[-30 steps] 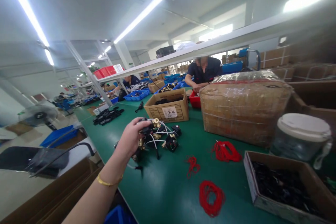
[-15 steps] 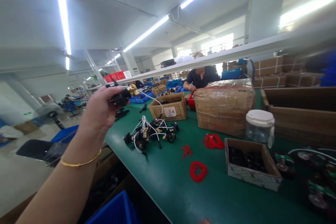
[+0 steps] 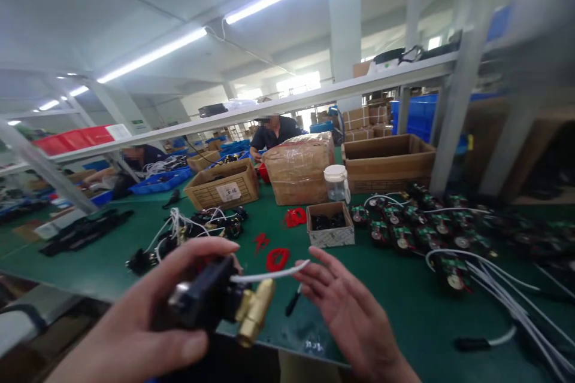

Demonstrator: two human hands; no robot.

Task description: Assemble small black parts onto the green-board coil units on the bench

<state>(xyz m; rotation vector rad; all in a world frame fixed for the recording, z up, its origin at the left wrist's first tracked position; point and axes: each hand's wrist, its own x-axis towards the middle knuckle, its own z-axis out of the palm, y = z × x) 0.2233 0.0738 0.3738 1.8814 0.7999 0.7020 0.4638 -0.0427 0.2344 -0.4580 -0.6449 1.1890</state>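
My left hand (image 3: pixel 175 311) is closed around a valve (image 3: pixel 213 296) with a black housing and a brass fitting on its right side. A white cable (image 3: pixel 269 274) leaves the housing and runs toward my right hand (image 3: pixel 353 314). The fingers of that hand are stretched out and slightly apart, close to the cable; whether they touch it I cannot tell. Below the fingertips a black plug (image 3: pixel 294 302) hangs over the bench. Behind my left hand lies a pile of similar valves (image 3: pixel 197 224) with white cables.
Red wire coils (image 3: pixel 277 259) and a small box of black parts (image 3: pixel 331 227) lie on the green bench (image 3: pixel 269 341). Several rows of green circuit boards (image 3: pixel 404 233) are on the right. Behind stand a taped carton (image 3: pixel 299 170), a clear jar (image 3: pixel 336 182) and a co-worker (image 3: pixel 276 131).
My view has swung to the right. My left hand has brought the valve down and nearer to me, and my right hand has come up into view beside the cable.
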